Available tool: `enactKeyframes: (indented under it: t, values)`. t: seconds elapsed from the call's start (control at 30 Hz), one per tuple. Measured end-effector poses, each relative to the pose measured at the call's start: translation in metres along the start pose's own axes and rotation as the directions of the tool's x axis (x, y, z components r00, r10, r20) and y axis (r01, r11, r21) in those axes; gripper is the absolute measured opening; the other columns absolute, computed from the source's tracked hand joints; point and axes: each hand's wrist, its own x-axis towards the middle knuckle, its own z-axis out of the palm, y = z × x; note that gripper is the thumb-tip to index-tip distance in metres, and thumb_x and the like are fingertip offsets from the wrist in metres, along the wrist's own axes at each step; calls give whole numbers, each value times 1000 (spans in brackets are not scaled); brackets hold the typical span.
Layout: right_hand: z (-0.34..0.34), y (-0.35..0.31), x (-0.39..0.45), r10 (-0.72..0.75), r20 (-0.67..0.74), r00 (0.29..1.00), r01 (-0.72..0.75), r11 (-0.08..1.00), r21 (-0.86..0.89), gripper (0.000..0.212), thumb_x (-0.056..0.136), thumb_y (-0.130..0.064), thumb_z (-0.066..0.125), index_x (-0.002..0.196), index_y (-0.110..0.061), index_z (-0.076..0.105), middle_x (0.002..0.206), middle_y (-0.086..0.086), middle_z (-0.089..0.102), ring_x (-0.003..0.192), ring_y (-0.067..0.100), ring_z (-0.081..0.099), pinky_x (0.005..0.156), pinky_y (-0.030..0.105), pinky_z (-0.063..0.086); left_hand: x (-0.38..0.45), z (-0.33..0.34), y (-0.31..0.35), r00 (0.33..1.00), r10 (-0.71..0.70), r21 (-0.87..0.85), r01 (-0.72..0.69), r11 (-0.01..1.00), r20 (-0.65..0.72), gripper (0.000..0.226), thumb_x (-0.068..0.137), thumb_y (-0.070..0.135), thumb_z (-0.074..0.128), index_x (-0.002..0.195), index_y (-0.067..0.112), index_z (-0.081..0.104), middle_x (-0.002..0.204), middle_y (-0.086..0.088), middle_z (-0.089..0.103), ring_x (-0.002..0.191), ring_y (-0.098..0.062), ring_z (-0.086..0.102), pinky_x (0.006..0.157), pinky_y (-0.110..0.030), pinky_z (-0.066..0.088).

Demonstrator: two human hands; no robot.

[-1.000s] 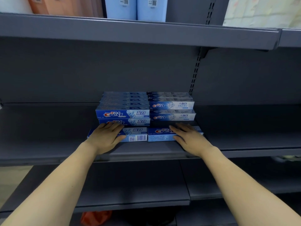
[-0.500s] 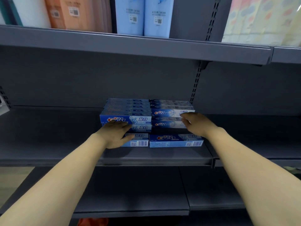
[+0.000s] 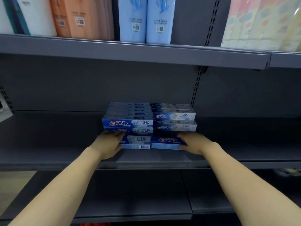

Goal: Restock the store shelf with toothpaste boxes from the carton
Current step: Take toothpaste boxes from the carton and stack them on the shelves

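Dropped since half a second ago: right hand (image 3: pixel 194 143), from upper boxes to front right box (image 3: pixel 166 142). Left hand (image 3: pixel 108 145) flat on front left box (image 3: pixel 138 141). Fingers straight, pressing ends; long axes parallel to shelf (image 3: pixel 48 154) front edge.

left hand (image 3: pixel 109 143) on front-left toothpaste box (image 3: pixel 138 142) | right hand (image 3: pixel 194 143) on front-right toothpaste box (image 3: pixel 166 143) | shelf (image 3: pixel 65 154)

A dark grey metal shelf (image 3: pixel 48 144) carries two side-by-side stacks of blue toothpaste boxes (image 3: pixel 128 123); two front boxes (image 3: pixel 164 142) lie directly on it, nearer its front edge, ends touching
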Motion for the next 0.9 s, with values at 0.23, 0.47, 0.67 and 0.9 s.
enactKeyframes:
  t: [0.23,0.47,0.67,0.9]
  values:
    - [3,-5,-3,36,-88,995,-36,999,6,60,87,-40,64,131,-11,36,135,8,41,114,24,51,85,32,48,-2,4,10,989,-88,-156,69,985,-121,49,90,40,57,129,16,38,134,-1,49,121,-21,48,99,-28,34]
    - [9,-7,-12,45,-137,990,-28,992,121,53,87,-48,60,120,-12,38,114,8,55,91,21,55,74,32,47,-10,14,8,975,-103,-358,27,933,-196,36,95,40,50,116,12,47,116,-4,58,105,-21,54,88,-26,37]
    - [16,-12,-14,65,-170,983,-41,989,144,55,94,-42,52,137,-12,36,132,10,49,110,23,53,86,31,46,-18,22,9,944,-123,-316,21,949,-306,35,88,25,64,118,8,59,115,-9,65,106,-30,60,89,-33,44]
    - [16,-17,-11,53,-173,984,-56,998,-15,59,95,-40,50,146,-16,33,144,7,36,130,26,38,106,33,36,-18,24,17,910,-73,-147,13,989,-407,47,44,18,95,86,10,76,84,-5,75,71,-24,72,52,-33,57]
